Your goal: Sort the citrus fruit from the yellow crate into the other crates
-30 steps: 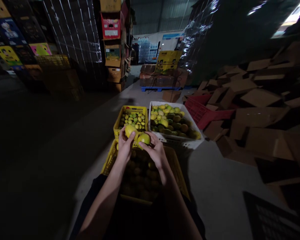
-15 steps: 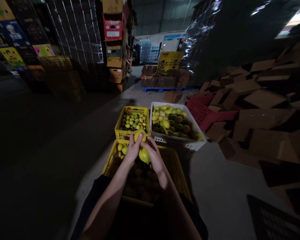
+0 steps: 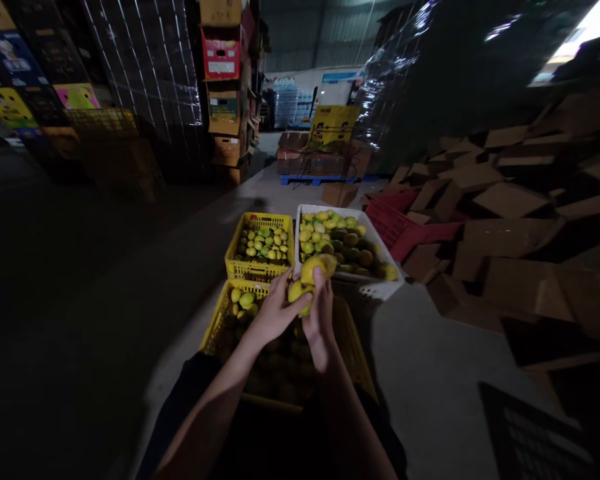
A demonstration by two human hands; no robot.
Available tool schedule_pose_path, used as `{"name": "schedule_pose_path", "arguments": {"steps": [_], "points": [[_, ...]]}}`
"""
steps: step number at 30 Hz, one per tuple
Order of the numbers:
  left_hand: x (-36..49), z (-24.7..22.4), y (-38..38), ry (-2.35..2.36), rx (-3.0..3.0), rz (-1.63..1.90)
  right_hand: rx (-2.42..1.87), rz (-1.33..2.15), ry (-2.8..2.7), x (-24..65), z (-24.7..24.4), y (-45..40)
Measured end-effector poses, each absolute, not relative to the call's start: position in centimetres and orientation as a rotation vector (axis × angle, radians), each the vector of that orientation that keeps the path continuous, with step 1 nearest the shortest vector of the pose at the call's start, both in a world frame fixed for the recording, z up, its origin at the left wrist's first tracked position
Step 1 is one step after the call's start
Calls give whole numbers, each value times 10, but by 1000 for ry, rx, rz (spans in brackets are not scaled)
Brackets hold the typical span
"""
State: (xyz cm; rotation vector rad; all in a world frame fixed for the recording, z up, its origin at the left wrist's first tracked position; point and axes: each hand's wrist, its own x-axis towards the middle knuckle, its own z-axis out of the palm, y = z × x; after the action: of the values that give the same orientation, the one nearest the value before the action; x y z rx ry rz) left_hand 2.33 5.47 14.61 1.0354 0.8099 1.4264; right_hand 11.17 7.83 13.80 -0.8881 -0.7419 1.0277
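Observation:
Both hands are raised close together above a large yellow crate with lemons in its shaded inside. My right hand is closed around a yellow lemon, its thumb lying across the near side. Just below that, my left hand grips another lemon, which sits between the two hands. Part of this lower lemon is covered by fingers. Beyond the hands stand a smaller yellow crate of small greenish-yellow lemons and a white crate holding larger yellow and green ones.
Right of the white crate lies a red crate beside a heap of flattened cardboard boxes. A blue pallet with boxes is farther back. Stacked cartons rise at the left rear. A dark slatted crate is at lower right.
The upper lemon, earlier in my left hand, is now a different grip: my right hand holds a lemon higher and farther right, while my left hand has dropped to the lower lemon. The view shifted slightly right.

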Motion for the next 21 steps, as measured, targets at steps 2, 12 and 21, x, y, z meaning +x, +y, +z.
{"name": "schedule_pose_path", "arguments": {"steps": [2, 12, 21], "points": [[26, 143, 55, 771, 934, 1282, -910, 972, -684, 116, 141, 80], [36, 144, 61, 807, 698, 1331, -899, 844, -726, 125, 145, 85], [7, 154, 77, 728, 527, 1337, -866, 1079, -768, 127, 148, 84]]}}
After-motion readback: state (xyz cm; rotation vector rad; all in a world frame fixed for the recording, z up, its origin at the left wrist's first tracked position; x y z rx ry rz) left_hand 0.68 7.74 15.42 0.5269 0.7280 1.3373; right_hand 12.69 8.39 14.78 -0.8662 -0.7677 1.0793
